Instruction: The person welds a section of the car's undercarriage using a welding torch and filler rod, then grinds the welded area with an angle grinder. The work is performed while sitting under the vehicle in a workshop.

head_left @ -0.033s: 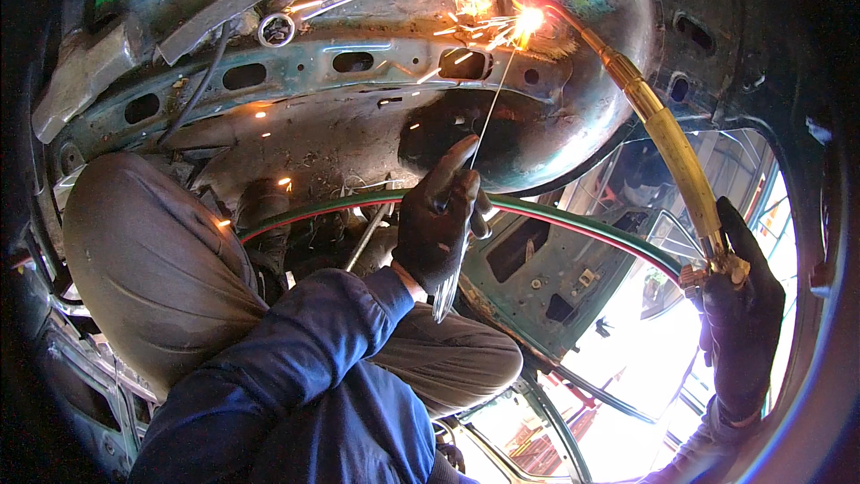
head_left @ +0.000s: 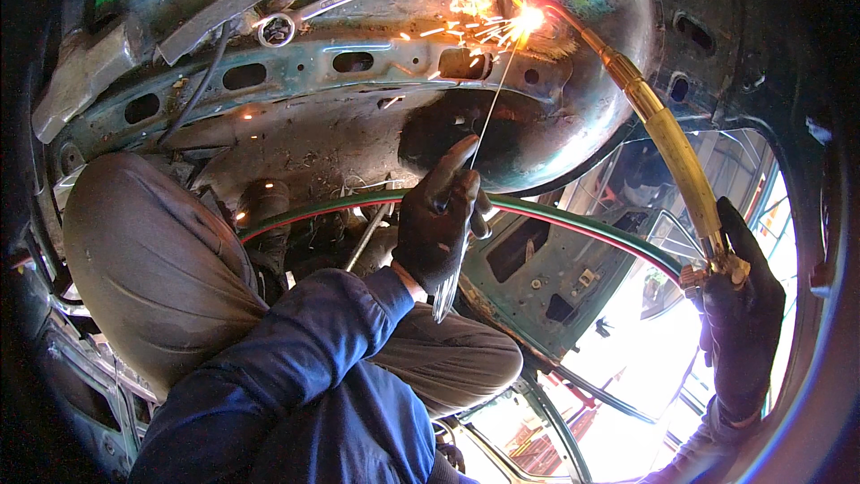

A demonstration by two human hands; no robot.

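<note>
Nothing has shifted since the earlier frame: same moment, rod [head_left: 491, 100] and torch [head_left: 667, 139] in the same spots.

Rod is running as a thin wire from the left hand [head_left: 436, 229] up to the flame point [head_left: 528, 18] on the panel [head_left: 376, 63], tip sitting right in the glow. Left hand, gloved black, is pinching the rod's lower end between thumb and fingers, closed narrow on it; spare length is hanging below the palm. My read: holding far down is keeping the glove away from the heat while feeding the tip in.

Right hand [head_left: 739, 323], also gloved, is wrapping fully round the base of the torch by the brass valve [head_left: 708, 273], closed tight on it. Torch neck is slanting up and left, nozzle touching or just off the seam; cannot tell which through the glare. Sparks [head_left: 457, 31] are spraying left from the point.

Hands are well apart, rod and torch converging on the one spot from below, likely to keep both arms clear of the spray.

Twin hose [head_left: 573, 215], green and red, is arcing between the hands toward the valve. Knee [head_left: 152, 260] in grey trousers is sitting lower left, blue sleeve [head_left: 296, 367] below the left hand. Bright window opening [head_left: 645, 350] at lower right.
</note>
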